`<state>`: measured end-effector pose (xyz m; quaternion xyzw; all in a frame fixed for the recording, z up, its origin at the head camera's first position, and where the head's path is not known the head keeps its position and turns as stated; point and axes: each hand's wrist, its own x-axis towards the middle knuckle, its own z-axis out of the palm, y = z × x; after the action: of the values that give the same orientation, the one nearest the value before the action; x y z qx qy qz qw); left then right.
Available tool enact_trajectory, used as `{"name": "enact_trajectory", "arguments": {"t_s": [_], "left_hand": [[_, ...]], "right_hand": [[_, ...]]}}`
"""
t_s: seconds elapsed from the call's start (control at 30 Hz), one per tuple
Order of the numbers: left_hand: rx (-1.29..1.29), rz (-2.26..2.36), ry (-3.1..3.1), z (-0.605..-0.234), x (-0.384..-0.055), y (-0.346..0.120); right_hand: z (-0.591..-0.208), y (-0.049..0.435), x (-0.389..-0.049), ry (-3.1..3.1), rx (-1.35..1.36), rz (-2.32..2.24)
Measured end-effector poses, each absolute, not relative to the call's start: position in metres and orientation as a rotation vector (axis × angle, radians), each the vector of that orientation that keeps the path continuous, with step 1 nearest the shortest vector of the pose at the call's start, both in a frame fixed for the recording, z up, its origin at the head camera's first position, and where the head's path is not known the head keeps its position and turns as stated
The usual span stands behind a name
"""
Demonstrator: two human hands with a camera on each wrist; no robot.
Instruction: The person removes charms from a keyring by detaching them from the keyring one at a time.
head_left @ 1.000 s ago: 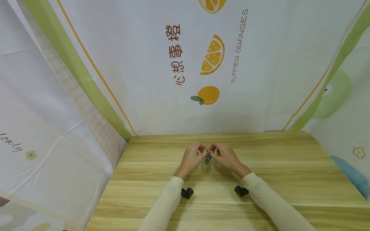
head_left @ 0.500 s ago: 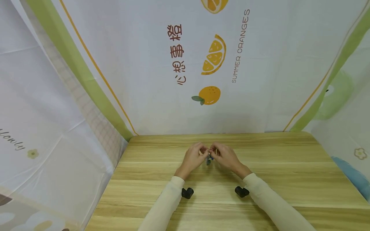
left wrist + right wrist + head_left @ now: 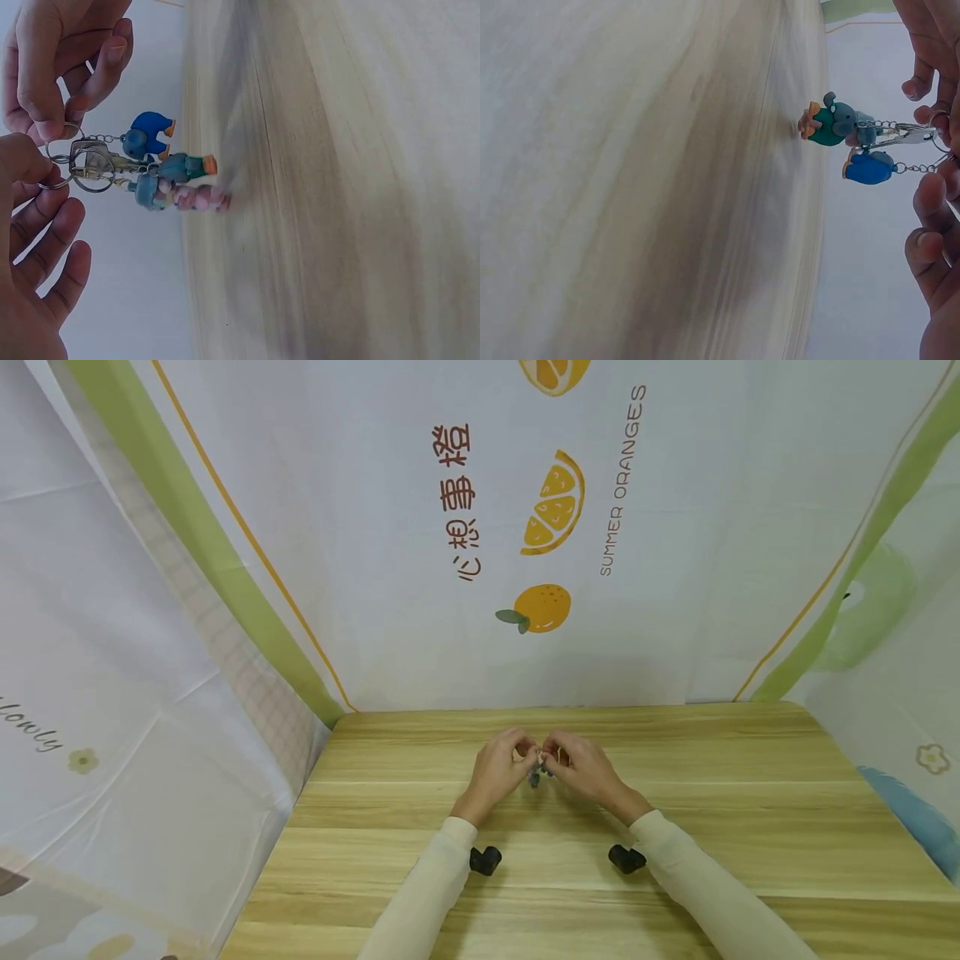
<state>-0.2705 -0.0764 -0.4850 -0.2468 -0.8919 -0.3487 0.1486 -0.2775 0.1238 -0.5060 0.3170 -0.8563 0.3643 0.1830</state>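
Note:
A bunch of keys (image 3: 97,159) with figurine charms hangs between my two hands over the wooden table. My left hand (image 3: 497,772) pinches one side of the metal split rings, and my right hand (image 3: 585,768) pinches the other side with thumb and fingertip. In the left wrist view a ring (image 3: 93,171) sits among the fingertips. From it dangle a blue charm (image 3: 152,127) with orange feet, a green charm (image 3: 826,127) with a grey eared head, and a pinkish charm (image 3: 196,198). Fingers partly hide the rings in the right wrist view.
Below the hands lies the light wooden table (image 3: 547,893). Behind it rises a white curtain (image 3: 420,652) printed with oranges and lettering. Black camera mounts (image 3: 486,861) show at both wrists, beside the cream sleeves.
Both hands stay nearly in place and keep hold of the rings. The charms have turned and swung slightly, with less blue showing in the head view.

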Motion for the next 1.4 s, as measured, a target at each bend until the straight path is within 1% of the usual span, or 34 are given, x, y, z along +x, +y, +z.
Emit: {"name": "enact_trajectory", "arguments": {"t_s": [0.53, 0.8, 1.4], "left_hand": [[-0.731, -1.013, -2.547, -0.487, -0.2707, -0.076], [-0.751, -1.027, -2.549, -0.4887, -0.2707, -0.0756], [-0.707, -1.026, -2.549, -0.4907, -0.2701, -0.0758]], "right_hand": [[-0.501, 0.1223, -0.2751, -2.519, 0.782, 1.027], [-0.5026, 0.1218, -0.2759, -2.516, 0.78, 1.024], [-0.5064, 0.12, -0.2773, -2.472, 0.817, 1.078]]}}
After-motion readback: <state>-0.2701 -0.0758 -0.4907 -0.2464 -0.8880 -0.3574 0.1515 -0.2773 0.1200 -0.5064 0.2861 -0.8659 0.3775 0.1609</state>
